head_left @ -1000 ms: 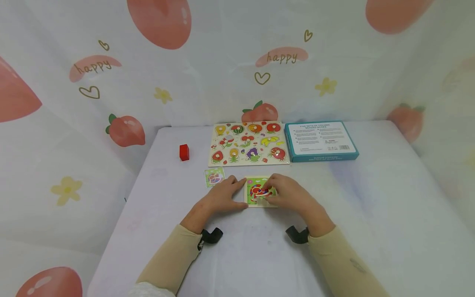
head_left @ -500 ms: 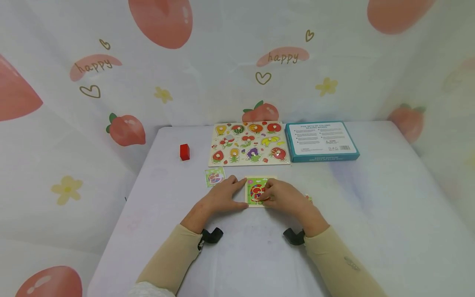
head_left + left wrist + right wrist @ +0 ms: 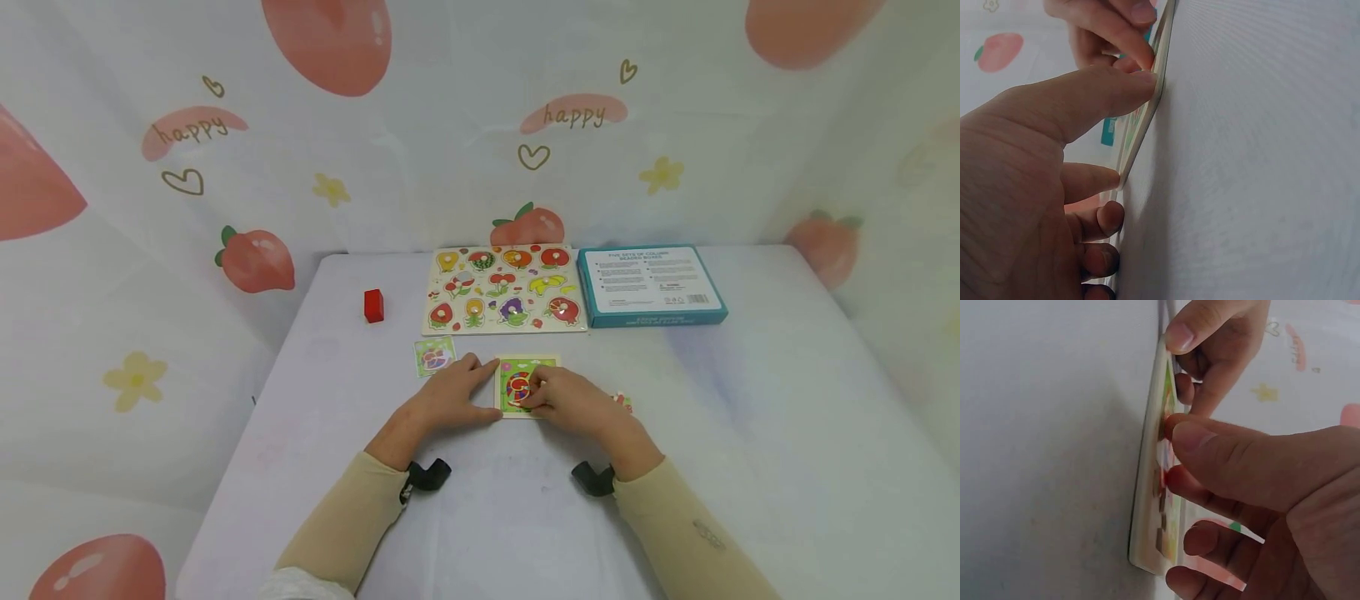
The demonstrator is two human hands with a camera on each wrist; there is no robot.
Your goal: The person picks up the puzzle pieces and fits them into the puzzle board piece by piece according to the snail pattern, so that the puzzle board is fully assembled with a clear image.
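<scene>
A small square jigsaw puzzle board [image 3: 527,362] with a green border and a red-and-blue picture lies flat on the table between both hands. My left hand [image 3: 448,393] rests at its left side, with straight thumb and forefinger touching the near and far left corners. Over the board, my right hand [image 3: 573,398] pinches a puzzle piece between thumb and forefinger, down at the picture's surface; the fingers mostly hide the piece. Stepped piece edges and gaps show on the board [image 3: 1145,519] in the right wrist view. Loose puzzle pieces [image 3: 622,402] lie just beyond the right wrist, partly covered.
A matching picture card [image 3: 434,356] lies left of the board. Behind stand a fruit peg puzzle [image 3: 491,313] and a teal-edged box [image 3: 651,283]. A red block [image 3: 373,306] sits at the back left. A printed curtain [image 3: 420,167] hangs behind the table.
My right hand has shifted slightly left and down onto the picture, lowering the piece to the board. Loose pieces beside the right wrist have come into view. My left hand has stayed put.
</scene>
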